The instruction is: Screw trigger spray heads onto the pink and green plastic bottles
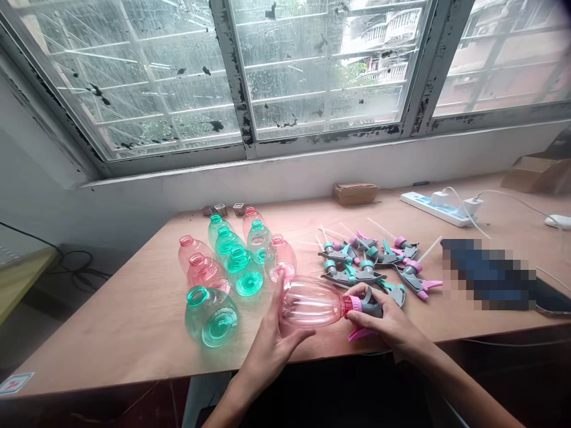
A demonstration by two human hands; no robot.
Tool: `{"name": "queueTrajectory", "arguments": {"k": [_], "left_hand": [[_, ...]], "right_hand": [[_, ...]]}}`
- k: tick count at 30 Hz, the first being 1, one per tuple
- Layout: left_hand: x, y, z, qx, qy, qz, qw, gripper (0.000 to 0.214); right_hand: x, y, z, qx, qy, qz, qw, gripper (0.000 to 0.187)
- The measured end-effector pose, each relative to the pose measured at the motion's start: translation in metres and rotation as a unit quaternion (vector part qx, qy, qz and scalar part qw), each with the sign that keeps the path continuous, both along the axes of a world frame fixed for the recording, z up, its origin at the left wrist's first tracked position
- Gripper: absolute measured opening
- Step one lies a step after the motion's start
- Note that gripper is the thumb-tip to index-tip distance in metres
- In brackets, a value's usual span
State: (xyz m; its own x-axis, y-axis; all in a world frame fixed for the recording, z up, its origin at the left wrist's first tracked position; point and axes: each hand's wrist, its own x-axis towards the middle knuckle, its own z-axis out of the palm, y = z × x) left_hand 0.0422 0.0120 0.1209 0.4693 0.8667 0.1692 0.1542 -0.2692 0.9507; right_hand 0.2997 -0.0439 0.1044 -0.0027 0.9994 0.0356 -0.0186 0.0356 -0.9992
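A clear pink spray bottle (312, 302) lies sideways between my hands, above the front of the table. My left hand (276, 333) cups its base, fingers along the far side and thumb below. At the neck, my right hand (379, 315) grips the pink collar (352, 304) of the grey-and-pink spray head (371, 308), which sits on the bottle's mouth. Whether the collar is fully tightened cannot be seen. To the left stand several open bottles, green ones (245, 270) and pink ones (205, 270). Loose spray heads (352, 273) with thin tubes lie in a pile behind my right hand.
A white power strip (439, 208) with plugs and cables lies at the back right. A small cardboard box (355, 194) is near the wall, and a dark blurred-out object (488, 276) is at the right. The table's front edge (147, 380) runs below my hands.
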Motion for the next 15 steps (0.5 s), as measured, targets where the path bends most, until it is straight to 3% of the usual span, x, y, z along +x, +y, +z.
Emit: {"name": "queueTrajectory", "arguments": {"k": [3,8,15], "left_hand": [[0.0,0.0,-0.002,0.009,-0.002,0.005,1.0,0.09],[-0.002,-0.003,0.002,-0.014,0.028,-0.02,0.999,0.108],[-0.006,-0.003,0.004,-0.037,-0.006,-0.038,0.999,0.093]], "right_hand": [[-0.002,-0.001,0.001,-0.005,0.028,-0.001,1.0,0.037],[-0.005,-0.004,0.006,-0.005,0.038,-0.003,0.999,0.035],[-0.008,-0.004,0.012,-0.016,0.07,-0.017,0.997,0.038]]}}
